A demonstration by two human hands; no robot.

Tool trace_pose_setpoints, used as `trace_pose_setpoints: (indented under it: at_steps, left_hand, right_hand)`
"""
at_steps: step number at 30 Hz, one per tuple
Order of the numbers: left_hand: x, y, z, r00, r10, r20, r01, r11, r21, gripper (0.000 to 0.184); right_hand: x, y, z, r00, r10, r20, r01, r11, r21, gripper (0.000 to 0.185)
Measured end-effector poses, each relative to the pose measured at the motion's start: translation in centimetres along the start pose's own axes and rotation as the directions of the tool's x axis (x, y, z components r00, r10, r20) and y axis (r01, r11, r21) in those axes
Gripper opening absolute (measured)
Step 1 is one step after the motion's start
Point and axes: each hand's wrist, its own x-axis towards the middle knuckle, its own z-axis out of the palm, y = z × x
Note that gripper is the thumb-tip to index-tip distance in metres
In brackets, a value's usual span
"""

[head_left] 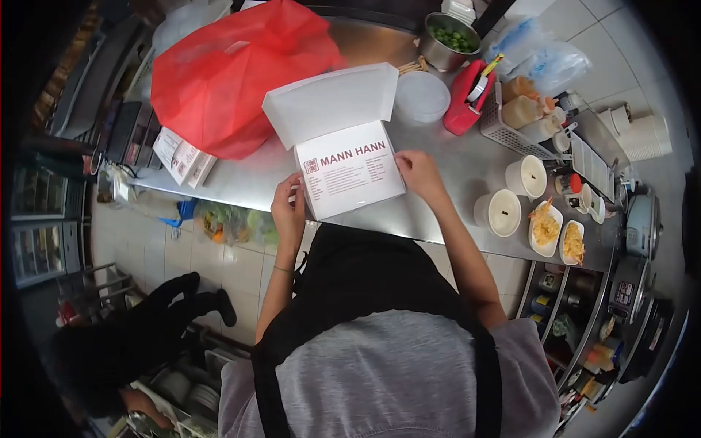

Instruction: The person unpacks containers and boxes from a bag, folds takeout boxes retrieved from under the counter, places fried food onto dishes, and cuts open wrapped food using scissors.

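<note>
A white cardboard box (349, 171) printed "MANN HANN" stands on the steel counter near its front edge, its plain lid (332, 102) raised and tilted back. My left hand (289, 201) touches the box's left side, fingers bent against it. At the upper right side of the box, my right hand (420, 174) pinches the edge between thumb and fingers. The inside of the box is hidden. Behind and to the left lies a large red bag (234, 80).
Flat boxes (182, 157) lie left. Right are a round lidded container (422, 96), a red tape dispenser (467, 98), a bottle basket (511, 131), two white tubs (504, 212) and trays of fried food (545, 230). A person in black (124, 336) is at lower left.
</note>
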Motion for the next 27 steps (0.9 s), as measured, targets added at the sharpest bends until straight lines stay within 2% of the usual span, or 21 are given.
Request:
trace_pose_setpoints:
  at_steps: [1,2,3,4,5,6,7,8,10,12,13,14,17,18,19,21,22,24,25,27]
  left_hand:
    - [0.0,0.7,-0.2,1.000,-0.003,-0.010,0.003,1.000,0.008,0.020]
    - [0.0,1.3,-0.4,0.990,0.140,-0.024,-0.128,0.950,0.284,0.021]
    - [0.0,1.9,-0.5,0.961,0.277,0.002,-0.235,0.811,0.537,0.023]
    - [0.0,2.5,-0.5,0.961,0.278,-0.006,-0.231,0.809,0.540,0.023]
    - [-0.1,3.2,-0.4,0.973,0.227,0.042,-0.202,0.749,0.631,0.026]
    - [0.0,3.7,-0.3,0.981,0.177,0.085,-0.184,0.677,0.713,0.030]
    - [0.0,3.7,-0.1,0.976,0.196,0.091,-0.203,0.684,0.700,0.028]
    - [-0.1,3.4,0.1,0.969,0.228,0.096,-0.230,0.690,0.686,0.026]
    - [0.1,1.5,0.7,0.965,0.255,0.065,-0.254,0.836,0.487,0.031]
    - [0.2,0.6,1.0,0.978,0.198,0.065,-0.206,0.884,0.419,0.034]
    - [0.2,1.1,1.1,0.995,0.074,0.068,-0.088,0.970,0.226,0.036]
    - [-0.2,1.5,1.5,0.993,-0.054,0.107,0.051,0.998,0.030,0.038]
    - [-1.7,1.7,3.0,0.999,0.011,0.045,-0.014,0.998,0.063,0.047]
    - [-1.6,1.7,3.3,0.998,0.022,0.053,-0.025,0.997,0.072,0.047]
    - [-1.6,1.5,3.5,0.999,-0.008,0.046,0.009,1.000,-0.022,0.047]
    - [-1.7,1.3,3.5,0.989,-0.112,0.093,0.130,0.966,-0.222,0.049]
    - [-1.7,1.4,3.5,0.989,-0.104,0.103,0.124,0.969,-0.212,0.049]
    - [-1.9,2.4,3.7,0.995,-0.070,0.077,0.090,0.952,-0.294,0.053]
    - [-2.3,1.4,3.8,0.994,-0.069,0.083,0.099,0.891,-0.442,0.056]
    - [-2.1,1.4,3.9,0.994,-0.073,0.076,0.100,0.883,-0.458,0.056]
  right_hand:
    - [0.5,-0.3,-0.3,0.997,0.042,0.057,-0.041,0.999,-0.023,0.017]
    - [0.8,-0.3,-0.5,0.997,0.035,0.064,-0.034,0.999,-0.018,0.017]
    - [1.2,-0.3,-0.7,0.991,0.065,0.119,-0.060,0.997,-0.048,0.019]
    - [1.6,-0.3,-0.8,0.981,0.096,0.169,-0.084,0.993,-0.081,0.021]
    - [1.7,-0.3,-0.8,0.982,0.087,0.168,-0.075,0.994,-0.080,0.021]
    - [1.6,-0.3,-0.6,0.973,0.052,0.223,-0.014,0.986,-0.168,0.020]
    - [2.1,-0.5,-0.7,0.965,0.011,0.261,0.058,0.965,-0.255,0.021]
    - [2.2,-0.5,-0.4,0.967,-0.013,0.256,0.075,0.969,-0.236,0.024]
    - [1.8,-0.9,-0.4,0.966,-0.053,0.252,0.094,0.984,-0.153,0.031]
    - [1.6,-1.2,-1.0,0.951,-0.070,0.301,0.093,0.994,-0.062,0.037]
    - [1.4,-0.9,-1.1,0.934,-0.065,0.350,0.083,0.996,-0.036,0.042]
    - [1.0,-0.7,-0.9,0.940,-0.081,0.331,0.096,0.995,-0.030,0.042]
    - [-0.8,-0.7,-0.1,0.974,-0.061,0.219,0.053,0.998,0.043,0.048]
    - [-1.1,-1.3,0.0,0.978,-0.050,0.204,0.054,0.998,-0.015,0.051]
    - [-1.5,-1.6,0.1,0.981,-0.035,0.190,0.049,0.996,-0.073,0.053]
    - [-1.9,-1.1,0.9,0.991,-0.068,0.113,0.073,0.997,-0.040,0.054]
    - [-1.9,-0.8,1.2,0.994,-0.105,0.037,0.106,0.994,-0.024,0.054]
    - [-1.5,-0.4,1.9,0.992,-0.125,0.004,0.125,0.992,-0.035,0.055]
    - [-1.3,-0.2,2.1,0.988,-0.152,-0.014,0.151,0.987,-0.058,0.055]
    - [-0.8,-0.8,1.7,0.993,-0.114,-0.013,0.113,0.991,-0.070,0.055]
